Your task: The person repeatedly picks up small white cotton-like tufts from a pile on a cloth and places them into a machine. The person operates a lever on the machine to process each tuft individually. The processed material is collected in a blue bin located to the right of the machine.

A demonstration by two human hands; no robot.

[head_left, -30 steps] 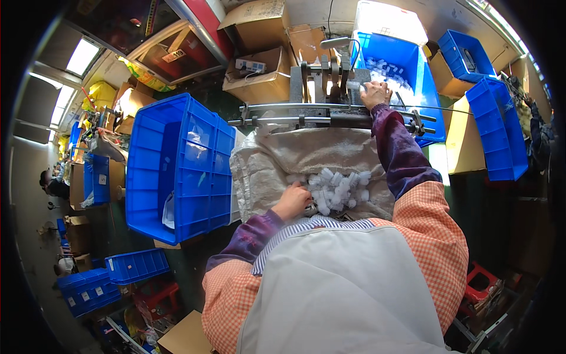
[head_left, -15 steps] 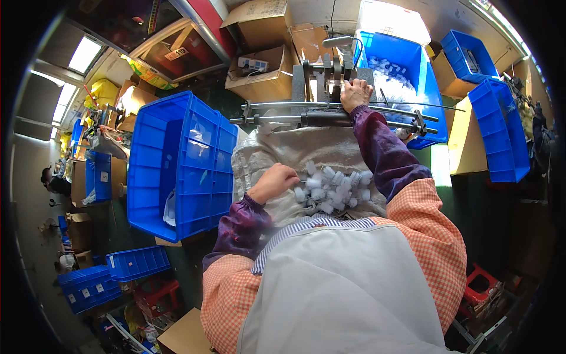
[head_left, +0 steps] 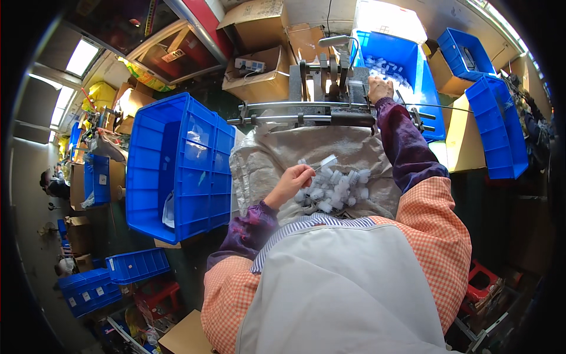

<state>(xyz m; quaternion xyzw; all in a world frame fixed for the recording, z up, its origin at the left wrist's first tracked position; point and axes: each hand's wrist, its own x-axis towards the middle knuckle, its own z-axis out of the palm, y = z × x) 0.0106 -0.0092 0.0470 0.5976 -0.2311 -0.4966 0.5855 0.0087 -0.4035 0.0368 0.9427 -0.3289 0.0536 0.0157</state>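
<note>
My left hand (head_left: 293, 184) is closed in a pinch on a thin stem, with a translucent white plastic piece (head_left: 328, 160) at its far end. Just beyond its fingertips lies a heap of small translucent white plastic pieces (head_left: 337, 190) on a pale cloth (head_left: 265, 153). Stretched far forward, my right hand (head_left: 380, 89) has its fingers curled at the right end of a dark metal bench machine (head_left: 330, 82), next to a blue bin. What those fingers hold, if anything, is hidden.
The blue bin (head_left: 432, 88) at the far right contains many more white pieces. A large blue crate (head_left: 200, 165) stands on its side to my left. Metal rails (head_left: 283, 106) cross before the machine, and a cardboard box (head_left: 256, 88) sits behind them.
My right hand has moved right, from the machine's middle to its right end beside the bin. My left hand has shifted slightly right and now lifts a stemmed plastic piece above the heap.
</note>
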